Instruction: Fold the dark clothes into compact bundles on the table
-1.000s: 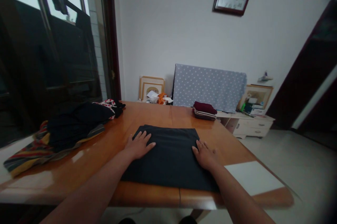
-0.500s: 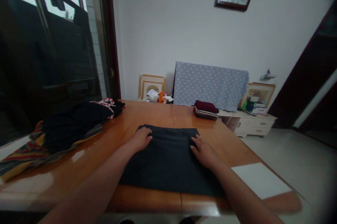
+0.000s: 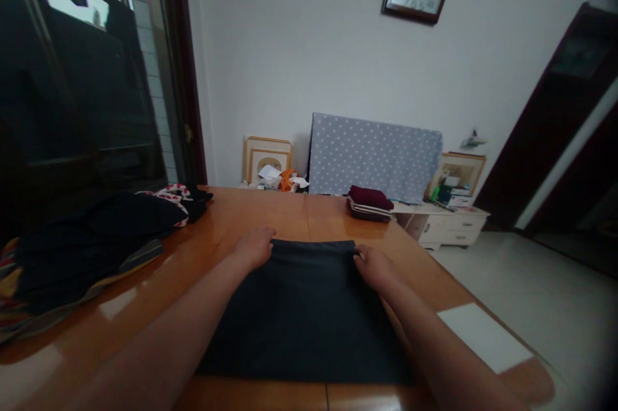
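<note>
A dark folded garment (image 3: 309, 314) lies on the wooden table in front of me, its far edge fairly straight between my hands. At its far left corner my left hand (image 3: 255, 248) is closed, fingers curled over the cloth's edge. My right hand (image 3: 377, 267) pinches the far right corner between thumb and fingers. The cloth's underside and its exact kind of garment are hidden by the folding.
On the wooden table (image 3: 251, 211) a heap of dark and striped clothes (image 3: 91, 250) lies left. A folded stack with maroon cloth (image 3: 371, 198) sits at the far right, and a white sheet (image 3: 485, 337) near the right edge. A white cabinet (image 3: 454, 229) stands beyond.
Both hands have gone from resting on the garment to gripping its far corners. The far edge is straighter, and the near edge appears closer to me. The view has shifted slightly right.
</note>
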Motion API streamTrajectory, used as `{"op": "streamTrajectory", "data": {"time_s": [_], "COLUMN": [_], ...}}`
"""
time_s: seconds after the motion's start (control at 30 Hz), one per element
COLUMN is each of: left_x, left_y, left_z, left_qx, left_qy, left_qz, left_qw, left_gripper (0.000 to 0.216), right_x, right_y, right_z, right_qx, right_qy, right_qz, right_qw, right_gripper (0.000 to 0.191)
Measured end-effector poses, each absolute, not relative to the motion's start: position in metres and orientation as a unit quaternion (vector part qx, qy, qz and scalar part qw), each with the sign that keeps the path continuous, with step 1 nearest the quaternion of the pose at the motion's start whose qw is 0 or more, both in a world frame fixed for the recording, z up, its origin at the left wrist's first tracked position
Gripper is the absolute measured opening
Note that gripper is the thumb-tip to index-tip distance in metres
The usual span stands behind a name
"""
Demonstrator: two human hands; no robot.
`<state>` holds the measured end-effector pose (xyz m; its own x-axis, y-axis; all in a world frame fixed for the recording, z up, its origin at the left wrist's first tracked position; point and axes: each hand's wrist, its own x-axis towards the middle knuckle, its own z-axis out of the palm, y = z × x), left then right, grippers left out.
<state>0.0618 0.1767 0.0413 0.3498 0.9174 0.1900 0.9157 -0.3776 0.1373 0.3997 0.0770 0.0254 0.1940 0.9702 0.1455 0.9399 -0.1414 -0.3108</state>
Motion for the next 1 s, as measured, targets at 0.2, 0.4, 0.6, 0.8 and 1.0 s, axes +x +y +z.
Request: {"op": "streamTrajectory", "data": {"time_s": [0.2, 0.4, 0.6, 0.8, 1.0], "left_x": [0.075, 0.077, 0.058, 0.044, 0.048], "left_y": [0.19, 0.182, 0.157, 0.147, 0.173], "left_z": [0.03, 0.034, 0.047, 0.041, 0.026], "left_qx": [0.856, 0.862, 0.887, 0.881, 0.848], "left_qy": [0.511, 0.497, 0.453, 0.467, 0.512], "left_qz": [0.075, 0.094, 0.087, 0.078, 0.128], "left_qw": [0.024, -0.035, -0.036, -0.022, -0.048], "left_gripper": [0.063, 0.041, 0.028, 0.028, 0.048], "right_x": [0.387, 0.378, 0.381, 0.39, 0.401], "right_y": [0.106, 0.107, 0.075, 0.058, 0.082], "right_z": [0.021, 0.031, 0.034, 0.024, 0.013], "right_qx": [-0.703, -0.694, -0.637, -0.613, -0.681], "right_qy": [-0.7, -0.713, -0.761, -0.778, -0.698], "right_qz": [0.005, -0.029, -0.076, -0.022, 0.02], "right_qw": [0.121, 0.095, 0.096, 0.133, 0.221], "right_gripper": [0.068, 0.053, 0.023, 0.022, 0.039]}}
